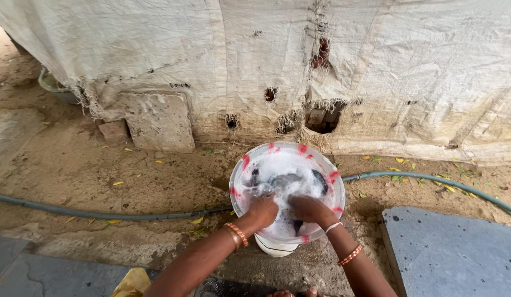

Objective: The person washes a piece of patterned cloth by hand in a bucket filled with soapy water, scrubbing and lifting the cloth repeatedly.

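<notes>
A white plastic bucket (239, 171) with red marks on its rim stands on the dirt ground, full of foamy soapy water. Dark grey cloth (284, 180) shows through the suds. My left hand (263, 210) and my right hand (309, 209) are both down in the foam at the bucket's near side, fingers curled into the wet cloth. Orange bangles sit on my left wrist; a white bangle and an orange one are on my right forearm. The fingertips are hidden under suds.
A green hose (101, 213) runs across the ground behind the bucket and on to the right (431, 177). A torn white tarp (376, 71) hangs behind. A grey stone slab (448, 253) lies at right, a stone block (159, 121) at left, yellow cloth (133, 281) near my left arm.
</notes>
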